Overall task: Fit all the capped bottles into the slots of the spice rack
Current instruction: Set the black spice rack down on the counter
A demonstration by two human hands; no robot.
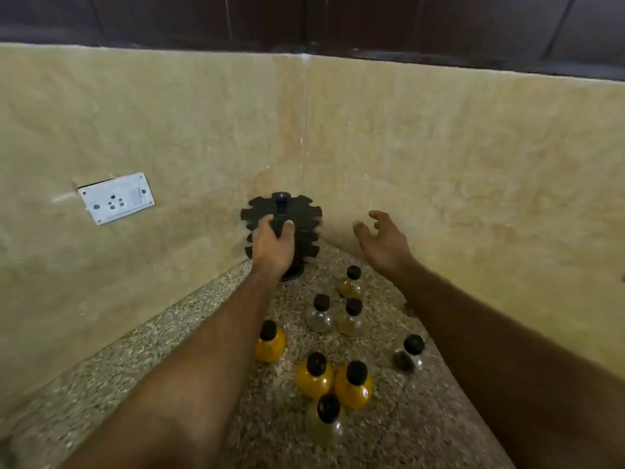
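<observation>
1. Nearest on the speckled stone bench (189,319) stands a round-bellied clear bottle (325,422) of pale yellow-green contents, black screw cap on top.
2. Eight capped bottles stand loose on the bench in all, none in the rack: three hold bright orange-yellow powder (270,341), three hold pale greenish-yellow contents, one looks almost clear (319,314), and one at the right holds something dark (407,357).
3. Two bare forearms reach over them toward the far corner.
4. Left hand (272,245) is closed around the centre post of the spice rack (304,218), thumb and fingers wrapped on it.
5. Right hand (382,242) hovers open just right of the rack, fingers spread and curled, holding nothing.
6. Black, plastic-looking, the rack has stacked round tiers with notched edges and a knob on top, in the corner of the beige marbled walls.
7. On the left wall sits a white socket plate (116,198).
</observation>
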